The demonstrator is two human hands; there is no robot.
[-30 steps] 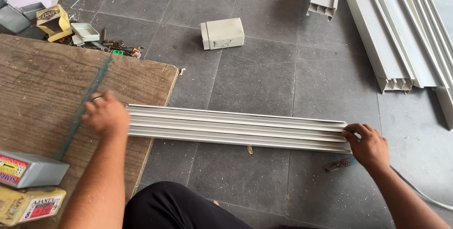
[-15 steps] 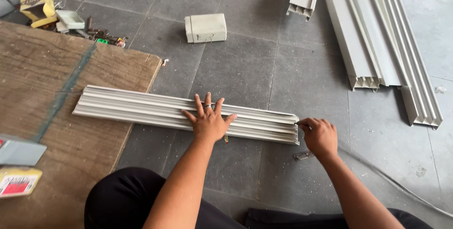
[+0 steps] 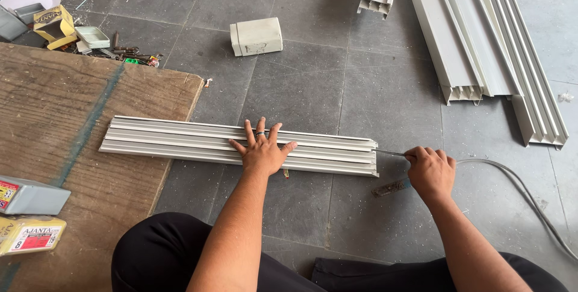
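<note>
A long white ribbed metal profile [image 3: 180, 138] lies across the floor, its left end resting on a wooden board [image 3: 54, 105]. My left hand [image 3: 262, 150] presses flat on the profile's middle with its fingers spread and a ring on one finger. My right hand [image 3: 430, 171] is closed around a thin metal tool [image 3: 390, 153], whose tip touches the profile's right end. A small flat metal piece [image 3: 390, 188] lies on the tile just below that hand.
Several long white profiles [image 3: 481, 39] lie at the upper right. A white box [image 3: 256, 36] sits on the tiles behind. Two small cartons [image 3: 30, 214] rest on the board's near edge. Screws and packaging [image 3: 54, 24] clutter the top left. A grey cable [image 3: 524, 186] runs at right.
My left hand has moved from the profile's left end to its middle and spread flat. The profile has slid left onto the board. My right hand has drawn back from the profile's end.
</note>
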